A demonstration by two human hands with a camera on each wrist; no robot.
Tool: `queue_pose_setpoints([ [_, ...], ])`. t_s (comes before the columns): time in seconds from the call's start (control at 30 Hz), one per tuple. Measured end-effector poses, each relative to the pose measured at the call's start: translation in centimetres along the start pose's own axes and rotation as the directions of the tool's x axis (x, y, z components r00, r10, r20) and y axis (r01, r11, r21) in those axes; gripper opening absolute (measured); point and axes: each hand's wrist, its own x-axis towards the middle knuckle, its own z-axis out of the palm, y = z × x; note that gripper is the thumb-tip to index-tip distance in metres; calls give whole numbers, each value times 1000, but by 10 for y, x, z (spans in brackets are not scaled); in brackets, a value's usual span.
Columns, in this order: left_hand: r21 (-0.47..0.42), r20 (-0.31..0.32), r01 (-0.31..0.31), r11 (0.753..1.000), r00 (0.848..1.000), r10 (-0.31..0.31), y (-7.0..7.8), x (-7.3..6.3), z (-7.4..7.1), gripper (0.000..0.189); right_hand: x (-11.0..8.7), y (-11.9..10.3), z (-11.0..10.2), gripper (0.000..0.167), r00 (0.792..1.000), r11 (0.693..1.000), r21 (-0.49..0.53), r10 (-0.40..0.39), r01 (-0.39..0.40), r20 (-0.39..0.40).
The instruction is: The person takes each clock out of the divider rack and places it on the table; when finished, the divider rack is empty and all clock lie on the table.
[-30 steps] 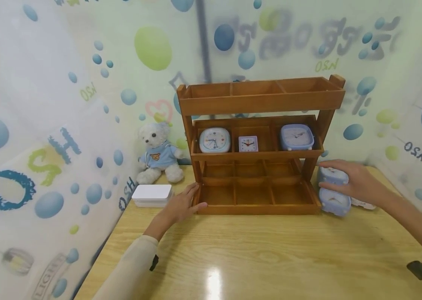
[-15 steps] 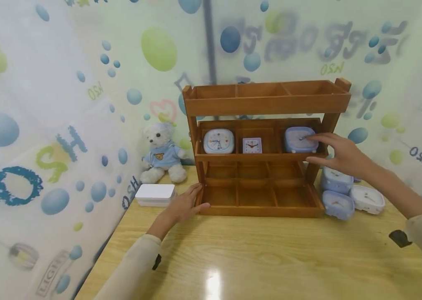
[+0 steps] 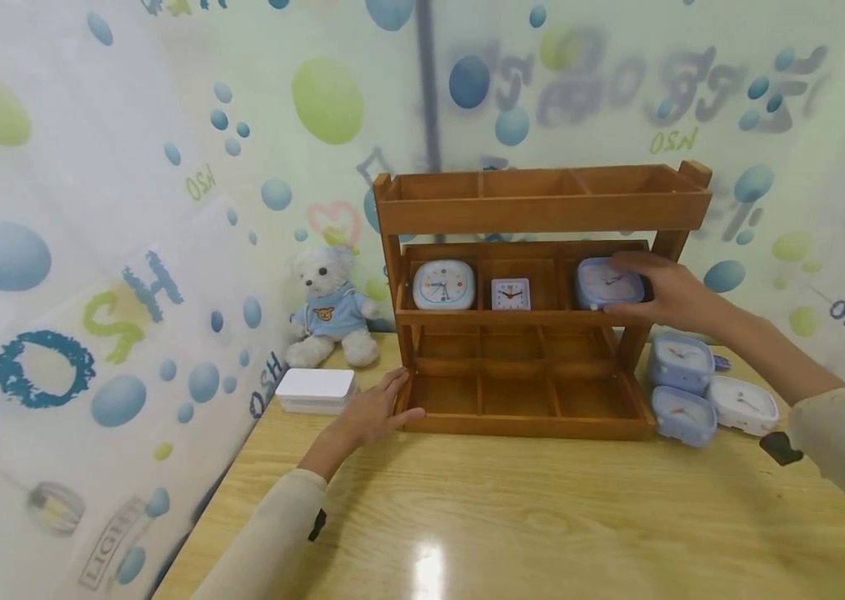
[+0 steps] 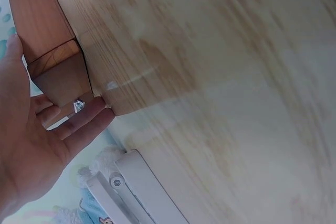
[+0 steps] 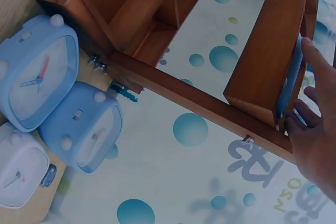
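My right hand [image 3: 681, 293] holds a blue alarm clock [image 3: 604, 283] by its right side in the right compartment of the rack's middle tier. The fingers lie at its top and the thumb at its lower edge. From the right wrist, only a thin blue side of that clock shows beside the hand [image 5: 320, 114]. My left hand [image 3: 372, 412] rests with extended fingers against the lower left end of the brown wooden rack [image 3: 527, 423]. In the left wrist view, the fingers of that hand [image 4: 37, 135] touch the rack's wooden end [image 4: 60, 77]. A round-cornered clock [image 3: 443, 285] and a small square clock [image 3: 510, 294] share the middle tier.
Right of the rack, two blue alarm clocks [image 3: 683, 414] and a white one [image 3: 743, 404] stand close together on the wooden table [image 3: 512, 508]. To the left sit a white box [image 3: 316, 390] and a white teddy bear [image 3: 332, 312] in a blue shirt. Patterned walls enclose the table.
My right hand has moved from the clocks on the table up and left to the blue clock in the middle tier, and now grips it. My left hand stays at the rack.
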Motion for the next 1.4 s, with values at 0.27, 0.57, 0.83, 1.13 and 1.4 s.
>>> queue_pose_setpoints([
  [0.27, 5, 6, 2, 1000, 1000, -2, 0, 0, 3, 91, 13, 1, -1, 82, 984, 998, 5, 63, -65, 168],
  [0.57, -4, 11, 2, 1000, 1000, -2, -2, 2, -1, 92, 18, 3, 3, 73, 985, 1000, -16, 8, -6, 170],
  [0.83, -6, 7, 4, 1000, 1000, -4, -4, 2, 3, 91, 24, 7, 15, 62, 978, 974, -95, -202, 206, 48],
  [1.13, -6, 6, -8, 1000, 1000, 8, -1, 6, 2, 93, 18, -4, -2, 66, 997, 989, -141, -44, 53, 61],
  [1.4, 0, 20, 2, 1000, 1000, -2, 0, 3, 0, 91, 7, -14, -16, 69, 997, 992, -120, 36, -29, 61],
])
